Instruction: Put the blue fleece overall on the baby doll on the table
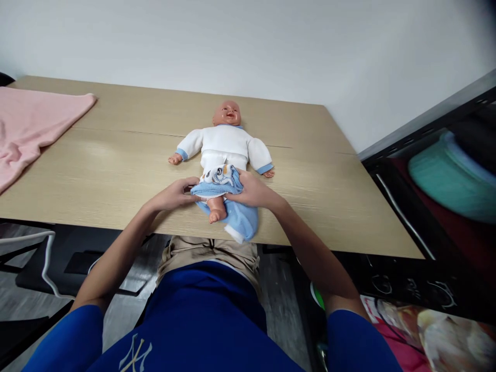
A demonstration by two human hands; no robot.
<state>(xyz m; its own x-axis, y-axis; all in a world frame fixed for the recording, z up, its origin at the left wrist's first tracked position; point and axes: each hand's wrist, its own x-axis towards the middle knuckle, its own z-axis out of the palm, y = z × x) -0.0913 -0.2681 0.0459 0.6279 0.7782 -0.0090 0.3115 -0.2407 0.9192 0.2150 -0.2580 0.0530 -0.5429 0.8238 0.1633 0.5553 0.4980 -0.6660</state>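
A baby doll [225, 137] in a white top with blue cuffs lies on its back on the wooden table [127, 155], its head toward the wall. Light blue pants [242, 217] with a printed cartoon face are bunched around its lower body. One bare foot [217, 211] pokes out from the bunched cloth; the other leg is covered by the fabric. My left hand [176, 194] grips the left edge of the pants between thumb and fingers. On the opposite edge, my right hand [251, 190] is closed on the same pants, its fingers partly hidden behind the cloth.
A pink blanket [34, 124] lies at the table's left end. To the right, a dark rack holds a teal basin [453, 173]. Beneath the table's left side is a black chair seat [73, 258]. Colourful packaging [437, 330] sits low at the right.
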